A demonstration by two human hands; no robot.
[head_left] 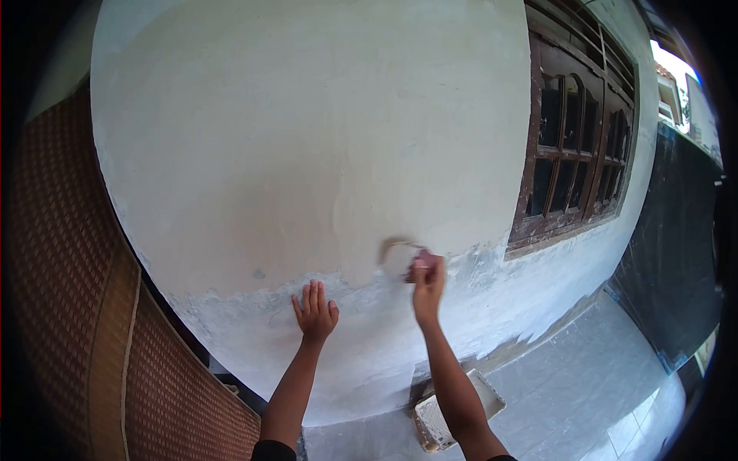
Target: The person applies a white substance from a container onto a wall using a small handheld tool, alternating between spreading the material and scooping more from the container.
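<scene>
Fingers spread, my left hand (314, 313) lies flat against the wall (307, 154), on the rough whitish band below the beige area. To its right, my right hand (427, 286) is closed around a reddish-brown piece of sandpaper (430, 263), which is blurred and has a pale curled edge arching out to the left. It is held at the wall, near the uneven line where the beige surface meets the white patchy one. My fingers cover part of the sheet.
A brown wooden window (576, 138) is set in the wall at right. On the grey tiled floor (553, 384), a whitish paint tray (437, 430) stands partly behind my right forearm. A woven brown panel (54, 253) lines the left side; a dark sheet (676, 238) leans at far right.
</scene>
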